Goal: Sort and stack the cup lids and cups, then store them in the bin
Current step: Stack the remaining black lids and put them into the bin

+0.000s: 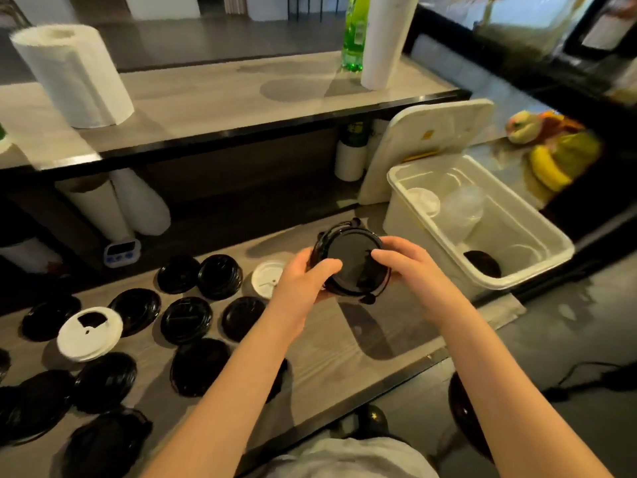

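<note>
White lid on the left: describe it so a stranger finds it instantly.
Start at the wooden table strewn with black lids. Toward its left side lies the white lid. Unlike the smaller white lid by the left hand, it shows a dark square opening.

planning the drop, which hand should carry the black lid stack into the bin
Probably right. The right hand grips the black lid stack on the side nearest the bin; the left hand holds its far side.

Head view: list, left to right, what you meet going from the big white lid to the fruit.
Large white lid → small white lid → black lid stack, gripped between left hand and right hand → bin → bananas.
</note>
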